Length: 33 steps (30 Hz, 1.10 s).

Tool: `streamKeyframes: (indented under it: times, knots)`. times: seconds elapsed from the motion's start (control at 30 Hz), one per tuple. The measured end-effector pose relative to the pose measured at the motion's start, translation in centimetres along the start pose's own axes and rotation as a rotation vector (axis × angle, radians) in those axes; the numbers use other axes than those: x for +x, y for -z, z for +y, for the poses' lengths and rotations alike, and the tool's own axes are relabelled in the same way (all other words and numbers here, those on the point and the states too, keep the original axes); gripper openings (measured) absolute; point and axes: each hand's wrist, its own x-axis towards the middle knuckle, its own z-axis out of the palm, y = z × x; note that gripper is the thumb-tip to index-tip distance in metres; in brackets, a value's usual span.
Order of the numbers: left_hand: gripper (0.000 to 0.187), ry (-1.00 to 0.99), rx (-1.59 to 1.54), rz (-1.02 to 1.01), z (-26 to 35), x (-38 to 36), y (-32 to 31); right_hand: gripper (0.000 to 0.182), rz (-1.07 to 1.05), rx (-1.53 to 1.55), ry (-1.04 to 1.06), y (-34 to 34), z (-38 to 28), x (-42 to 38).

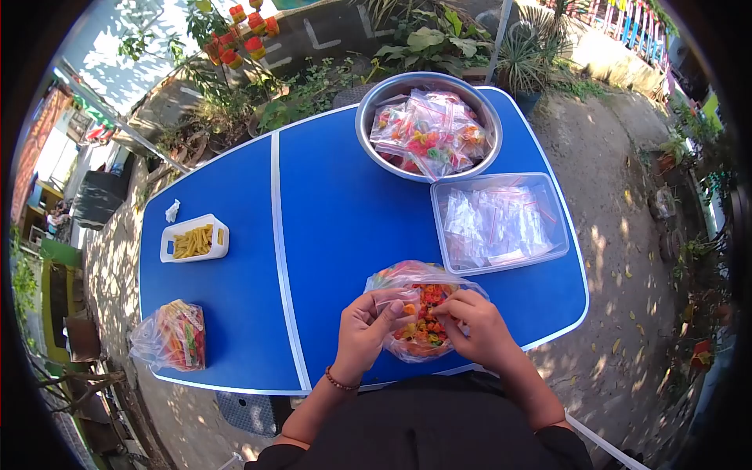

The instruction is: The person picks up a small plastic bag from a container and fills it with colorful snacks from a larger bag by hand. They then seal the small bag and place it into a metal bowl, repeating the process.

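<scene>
Over an open clear bag of small colourful pieces (423,345), my left hand (366,325) pinches a small clear plastic bag (395,298) with something orange in or behind it. My right hand (471,323) is above the right side of the large bag, its thumb and fingertips pressed together. What those fingertips hold, if anything, is too small to make out. Beyond my hands, a clear plastic box (560,244) holds many flat, small zip bags. Behind the box, a steel bowl (493,129) is heaped with filled small bags.
The blue table (337,204) has a white metal strip across it. On its left part are a white container (168,251) of yellowish sticks, a crumpled white scrap (172,210) and a clear bag of colourful sticks (174,337). Plants border the far edge.
</scene>
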Motion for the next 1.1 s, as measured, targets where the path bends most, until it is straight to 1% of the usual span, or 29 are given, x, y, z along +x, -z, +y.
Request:
streamKeyframes:
  times: [0.03,0.13,0.23,0.33,0.43,0.53,0.63,0.73,0.83,0.87,0.93,0.97,1.03,1.07,1.1]
  knots:
    - [0.027,0.033,-0.047,0.024,0.1,0.1,0.2,0.017,-0.105,-0.144,0.055,-0.2,0.6,-0.2]
    - [0.026,0.092,-0.146,0.091,0.3,0.2,0.2,0.016,-0.063,-0.316,0.100,-2.2,0.8,-0.5]
    - [0.028,0.116,-0.226,0.103,0.1,0.3,0.2,0.013,-0.011,-0.446,0.084,-3.6,0.7,-0.2]
    - [0.028,0.143,-0.283,0.107,0.7,0.3,-0.2,0.011,-0.011,-0.511,0.143,-4.3,1.0,-0.1]
    - [0.029,0.141,-0.285,0.116,0.6,0.3,0.0,0.010,-0.018,-0.343,0.127,-3.9,0.5,0.1]
    - [0.029,0.129,-0.249,0.106,0.5,0.2,0.3,0.010,0.057,-0.040,0.025,-3.6,1.5,-0.2]
    - [0.030,0.092,-0.186,0.082,0.0,0.0,0.4,0.012,0.048,-0.057,0.056,-1.7,1.2,0.1]
    - [0.026,0.063,-0.138,0.096,-0.2,0.2,0.3,0.013,-0.019,-0.152,0.022,-1.8,0.7,0.1]
    - [0.026,0.043,-0.143,0.096,-0.3,0.3,0.1,0.013,-0.023,-0.379,0.096,-3.3,0.3,0.0]
    - [0.026,0.046,-0.135,0.098,-0.3,0.3,0.0,0.016,-0.057,-0.394,0.091,-3.7,0.7,-0.1]
    - [0.026,0.047,-0.118,0.104,-0.2,0.3,0.0,0.019,-0.027,-0.331,0.112,-3.6,0.9,0.0]
    - [0.029,0.045,-0.113,0.105,-0.1,0.2,0.1,0.020,-0.013,-0.299,0.125,-3.4,1.0,0.1]
    - [0.034,0.038,-0.105,0.109,-0.1,0.0,0.4,0.021,0.011,-0.108,0.057,-2.8,1.3,0.0]
    - [0.034,0.026,-0.065,0.104,0.0,0.0,0.4,0.021,0.022,-0.012,0.021,-2.5,1.4,-0.1]
    - [0.034,0.015,-0.025,0.097,0.2,-0.1,0.4,0.020,0.046,0.129,-0.067,-2.0,1.0,0.0]
